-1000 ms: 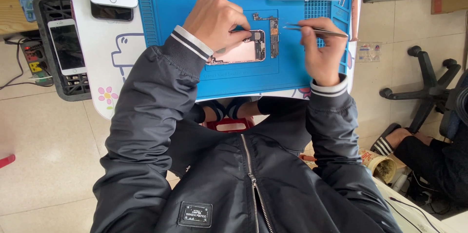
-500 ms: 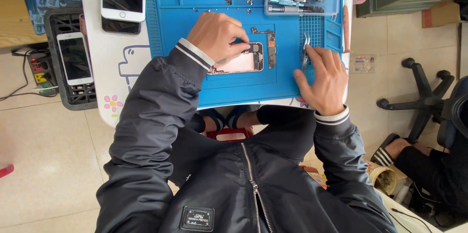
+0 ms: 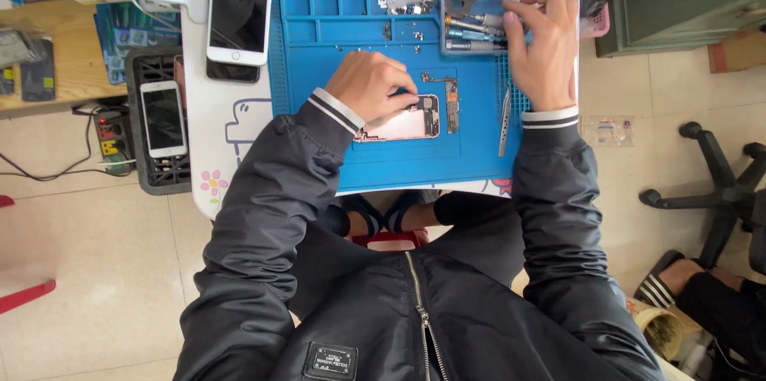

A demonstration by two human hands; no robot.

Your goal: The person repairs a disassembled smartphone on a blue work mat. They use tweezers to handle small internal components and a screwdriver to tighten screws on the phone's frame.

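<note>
left hand [image 3: 373, 86] rests curled on the opened phone [image 3: 403, 121], fingertips pinching its upper edge, mid blue mat [image 3: 335, 46]. tweezers [image 3: 505, 119] lie loose just right of the phone, beside the right wrist. farther off, right hand [image 3: 544, 46] reaches into the tool tray [image 3: 472, 20], fingers bent over screwdrivers; whether they grip one cannot be told.

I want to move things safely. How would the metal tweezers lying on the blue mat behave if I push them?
The tweezers look thin, rigid and light, so they would probably slide, not roll. The blue mat looks rubbery, likely adding grip.
</note>
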